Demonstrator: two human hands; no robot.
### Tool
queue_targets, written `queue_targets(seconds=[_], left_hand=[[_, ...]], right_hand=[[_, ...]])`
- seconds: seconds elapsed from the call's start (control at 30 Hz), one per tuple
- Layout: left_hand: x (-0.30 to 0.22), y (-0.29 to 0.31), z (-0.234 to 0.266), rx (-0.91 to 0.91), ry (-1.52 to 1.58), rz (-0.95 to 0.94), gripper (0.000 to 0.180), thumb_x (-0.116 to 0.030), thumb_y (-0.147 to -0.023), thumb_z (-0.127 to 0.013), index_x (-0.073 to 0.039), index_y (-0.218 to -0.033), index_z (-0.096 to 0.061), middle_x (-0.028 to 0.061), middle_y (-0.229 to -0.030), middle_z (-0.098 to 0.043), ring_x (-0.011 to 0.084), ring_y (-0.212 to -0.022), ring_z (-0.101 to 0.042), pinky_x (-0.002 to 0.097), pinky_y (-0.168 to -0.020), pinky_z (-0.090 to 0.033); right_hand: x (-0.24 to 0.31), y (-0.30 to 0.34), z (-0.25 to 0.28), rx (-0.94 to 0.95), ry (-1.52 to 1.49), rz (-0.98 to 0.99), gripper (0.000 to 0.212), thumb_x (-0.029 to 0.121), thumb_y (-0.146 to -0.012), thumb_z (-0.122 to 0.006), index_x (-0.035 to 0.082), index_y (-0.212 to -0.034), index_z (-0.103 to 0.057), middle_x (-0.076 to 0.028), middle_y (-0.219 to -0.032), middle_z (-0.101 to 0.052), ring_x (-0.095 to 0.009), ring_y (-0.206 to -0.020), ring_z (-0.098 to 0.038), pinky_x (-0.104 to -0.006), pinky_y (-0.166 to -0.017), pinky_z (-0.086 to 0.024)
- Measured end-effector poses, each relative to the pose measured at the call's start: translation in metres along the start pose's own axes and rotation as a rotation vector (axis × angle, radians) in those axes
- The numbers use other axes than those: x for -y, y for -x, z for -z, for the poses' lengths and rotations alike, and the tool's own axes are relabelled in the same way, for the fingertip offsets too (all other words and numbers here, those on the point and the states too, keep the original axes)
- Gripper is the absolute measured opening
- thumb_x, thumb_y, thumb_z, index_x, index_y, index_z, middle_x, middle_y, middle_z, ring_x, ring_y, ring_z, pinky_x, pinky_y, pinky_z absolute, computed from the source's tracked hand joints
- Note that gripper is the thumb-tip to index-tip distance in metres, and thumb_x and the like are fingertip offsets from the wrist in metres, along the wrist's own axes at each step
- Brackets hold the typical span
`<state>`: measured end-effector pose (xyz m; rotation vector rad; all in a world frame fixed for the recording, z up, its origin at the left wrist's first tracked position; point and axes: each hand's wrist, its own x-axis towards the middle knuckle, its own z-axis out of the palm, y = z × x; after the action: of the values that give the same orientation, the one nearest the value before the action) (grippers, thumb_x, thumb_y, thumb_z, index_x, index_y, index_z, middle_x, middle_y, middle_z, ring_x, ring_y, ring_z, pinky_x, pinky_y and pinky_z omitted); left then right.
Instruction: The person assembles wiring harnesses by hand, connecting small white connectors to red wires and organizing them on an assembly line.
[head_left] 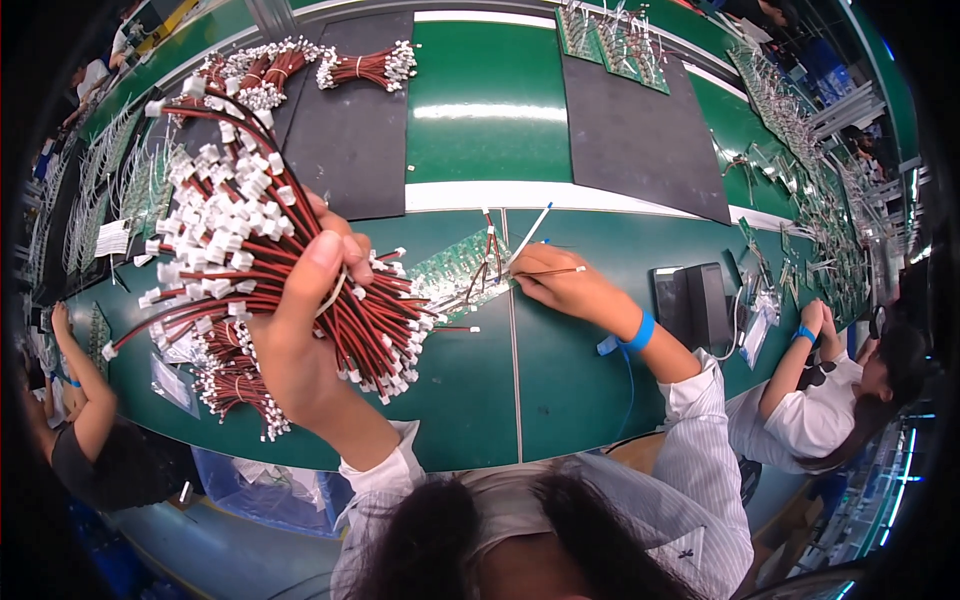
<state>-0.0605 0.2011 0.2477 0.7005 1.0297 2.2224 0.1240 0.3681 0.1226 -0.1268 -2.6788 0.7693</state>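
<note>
Nearest, the left hand is closed around a thick bundle of red-and-black wire leads with white connectors, raised just left of the green circuit board. The right hand, wearing a blue wrist strap, pinches a single lead at the board's right edge. Judged good practice: hold the lead near its tip and keep the bundle clear of the board. Beyond the board, dark mats lie on the table, with more lead bundles.
</note>
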Motion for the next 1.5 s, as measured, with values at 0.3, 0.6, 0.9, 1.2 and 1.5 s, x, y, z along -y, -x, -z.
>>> queue_targets(seconds=[0.3, 0.6, 0.9, 1.2, 1.5], left_hand=[[0.004, -0.003, -0.001, -0.019, 0.014, 0.053, 0.027, -0.002, -0.075, -0.054, 0.003, -0.100, -0.044, 0.0095, -0.069, -0.051, 0.0154, -0.060, -0.048, 0.0286, -0.062, -0.040], [0.003, -0.003, -0.003, -0.006, 0.009, 0.023, 0.027, -0.003, -0.075, -0.054, 0.003, -0.099, -0.044, 0.0090, -0.068, -0.050, 0.0151, -0.059, -0.047, 0.0293, -0.062, -0.039], [-0.009, 0.006, -0.001, -0.019, 0.050, -0.040, 0.028, -0.002, -0.075, -0.054, 0.002, -0.100, -0.044, 0.0089, -0.068, -0.049, 0.0151, -0.058, -0.045, 0.0294, -0.061, -0.037], [-0.018, 0.008, 0.011, 0.026, 0.151, -0.048, 0.030, -0.002, -0.077, -0.053, 0.001, -0.104, -0.043, 0.0071, -0.072, -0.049, 0.0139, -0.064, -0.044, 0.0287, -0.066, -0.035], [-0.026, 0.013, 0.019, 0.033, 0.251, -0.108, 0.030, -0.004, -0.078, -0.052, 0.001, -0.105, -0.041, 0.0062, -0.070, -0.047, 0.0138, -0.063, -0.043, 0.0280, -0.068, -0.033]], right_hand=[[0.000, 0.000, -0.005, 0.106, 0.160, 0.031, 0.019, 0.000, -0.070, -0.058, 0.001, -0.088, -0.052, -0.012, -0.082, -0.053, -0.030, -0.077, -0.054, -0.0360, -0.064, -0.045], [-0.001, 0.007, -0.008, 0.058, 0.153, 0.011, 0.019, 0.001, -0.072, -0.057, 0.002, -0.091, -0.053, -0.012, -0.084, -0.054, -0.030, -0.078, -0.055, -0.0365, -0.064, -0.045], [-0.007, 0.027, -0.022, -0.140, -0.212, -0.360, 0.026, -0.004, -0.077, -0.052, -0.001, -0.103, -0.051, -0.011, -0.098, -0.055, -0.020, -0.087, -0.057, -0.0270, -0.074, -0.046], [0.011, 0.021, -0.012, -0.179, -1.030, -0.898, 0.035, 0.000, -0.078, -0.052, -0.005, -0.111, -0.043, -0.012, -0.108, -0.052, -0.019, -0.102, -0.051, -0.0291, -0.088, -0.042], [0.013, 0.003, -0.014, -0.042, -1.222, -1.093, 0.020, 0.005, -0.080, -0.053, -0.002, -0.099, -0.053, -0.010, -0.093, -0.059, -0.016, -0.087, -0.057, -0.0243, -0.078, -0.044]])
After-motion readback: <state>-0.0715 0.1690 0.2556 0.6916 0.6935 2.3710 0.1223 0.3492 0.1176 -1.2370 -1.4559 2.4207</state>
